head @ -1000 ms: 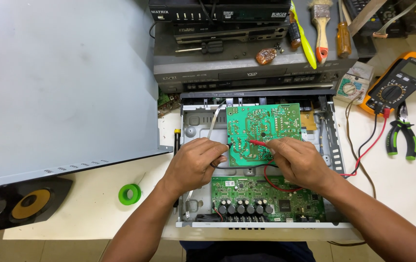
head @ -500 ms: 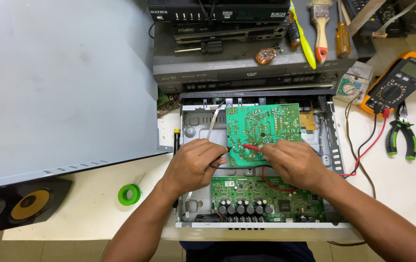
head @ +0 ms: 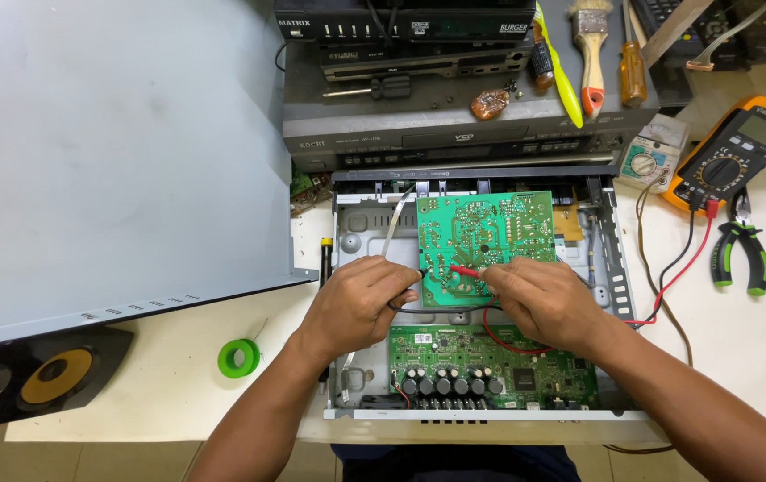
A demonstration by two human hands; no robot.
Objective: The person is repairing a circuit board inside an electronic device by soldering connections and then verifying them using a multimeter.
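An open metal player chassis (head: 611,259) lies in front of me. A green circuit board (head: 490,234), solder side up, is tilted over it. My right hand (head: 548,302) pinches a red meter probe (head: 465,270) whose tip touches the board's lower part. My left hand (head: 356,302) holds a black probe (head: 421,273) against the board's left edge. A second green board with black capacitors (head: 490,370) sits in the chassis below my hands. Red and black leads (head: 682,268) run right to an orange multimeter (head: 740,147).
The grey metal cover (head: 124,143) lies at left. Stacked players (head: 454,98) stand behind, with a paintbrush (head: 590,54) and screwdrivers on top. Green-handled pliers (head: 742,245) lie at right. A green tape roll (head: 238,358) and a speaker (head: 53,375) sit lower left.
My right hand has drawn the red probe slightly leftwards along the board. My left hand has stayed at the board's left edge.
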